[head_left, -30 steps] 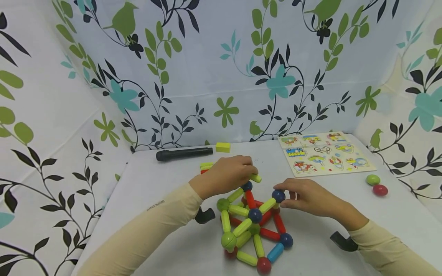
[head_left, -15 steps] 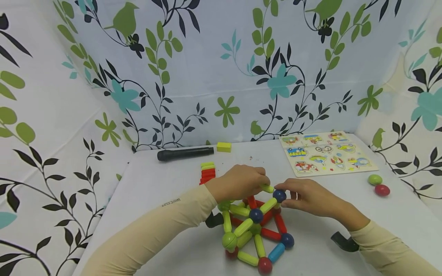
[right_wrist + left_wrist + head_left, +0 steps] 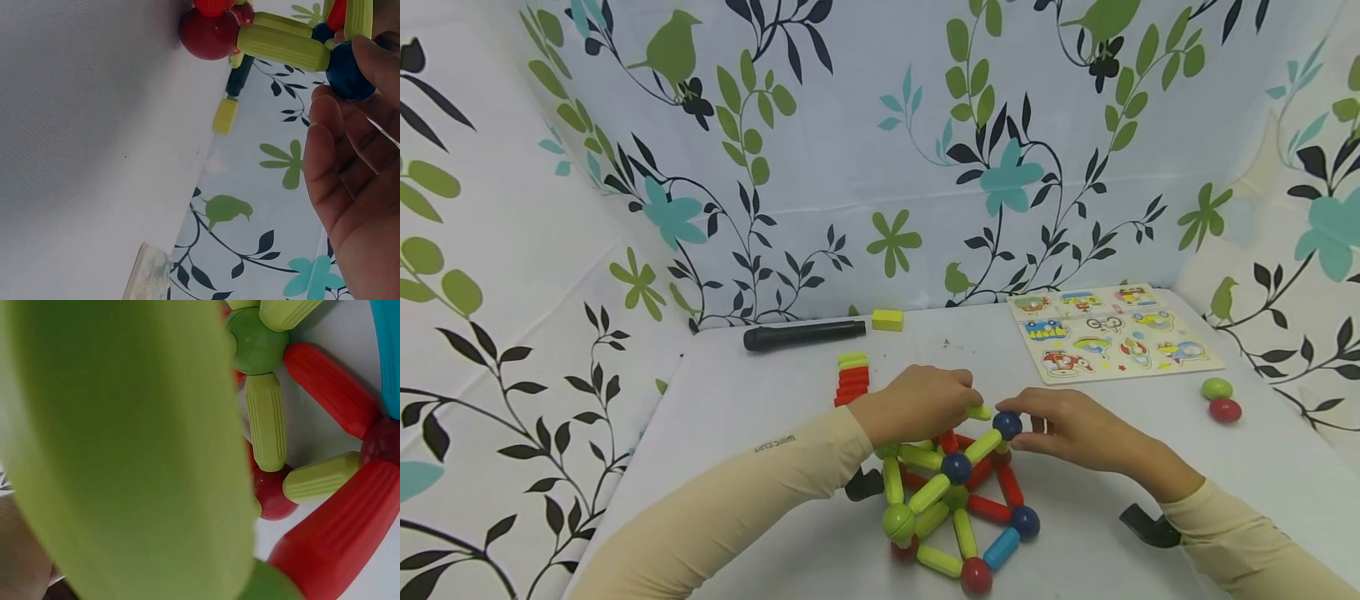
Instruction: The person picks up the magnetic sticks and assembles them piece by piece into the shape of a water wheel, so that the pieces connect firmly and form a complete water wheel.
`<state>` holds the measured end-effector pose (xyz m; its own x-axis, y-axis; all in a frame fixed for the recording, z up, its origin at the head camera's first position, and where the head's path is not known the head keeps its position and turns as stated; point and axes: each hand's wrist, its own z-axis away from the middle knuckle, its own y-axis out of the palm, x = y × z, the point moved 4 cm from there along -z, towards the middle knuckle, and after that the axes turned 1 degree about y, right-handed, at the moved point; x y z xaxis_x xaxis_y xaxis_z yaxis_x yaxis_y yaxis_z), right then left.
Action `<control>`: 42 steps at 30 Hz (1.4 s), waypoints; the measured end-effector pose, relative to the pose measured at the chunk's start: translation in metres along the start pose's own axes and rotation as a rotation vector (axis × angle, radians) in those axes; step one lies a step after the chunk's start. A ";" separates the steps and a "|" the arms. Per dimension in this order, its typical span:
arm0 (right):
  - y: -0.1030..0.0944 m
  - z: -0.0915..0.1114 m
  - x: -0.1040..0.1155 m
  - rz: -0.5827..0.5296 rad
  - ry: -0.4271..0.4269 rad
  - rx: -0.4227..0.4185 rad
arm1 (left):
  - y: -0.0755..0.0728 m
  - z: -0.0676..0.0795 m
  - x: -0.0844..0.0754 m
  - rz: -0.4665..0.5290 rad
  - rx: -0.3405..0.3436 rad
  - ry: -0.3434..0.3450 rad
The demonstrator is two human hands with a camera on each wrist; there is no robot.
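Note:
A frame of yellow-green, red and blue rods joined by balls, like a magnetic building set, stands on the table, with a green ball at its near left corner. My left hand reaches over its far side and pinches a yellow-green rod. The rod's free end points at the top right blue ball, close beside it. My right hand holds that ball between thumb and fingers in the right wrist view. A large blurred green surface fills much of the left wrist view. My left hand hides the frame's back corner.
Spare red and yellow-green rods lie in a row behind my left forearm. Farther back are a black microphone and a yellow block. A picture puzzle board lies back right, near a loose green ball and red ball.
My left hand has carried the yellow-green rod rightward and slightly down, from over the back corner to beside the blue ball. The right hand has kept its hold in place.

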<state>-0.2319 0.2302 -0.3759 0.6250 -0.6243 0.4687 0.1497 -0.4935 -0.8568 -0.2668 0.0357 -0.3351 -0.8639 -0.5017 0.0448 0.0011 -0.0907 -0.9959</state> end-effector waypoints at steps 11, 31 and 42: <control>0.005 -0.002 0.003 0.016 0.013 0.013 | 0.001 0.008 -0.002 0.008 0.002 -0.011; 0.005 0.007 -0.005 0.030 0.120 0.055 | 0.009 0.127 0.029 0.283 -0.359 -0.273; 0.002 0.013 -0.007 -0.022 0.269 0.062 | 0.054 0.136 0.048 0.660 -0.266 -0.327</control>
<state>-0.2255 0.2413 -0.3838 0.3965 -0.7563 0.5203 0.2124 -0.4758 -0.8535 -0.2399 -0.1100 -0.3759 -0.5344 -0.6117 -0.5833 0.3063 0.5031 -0.8081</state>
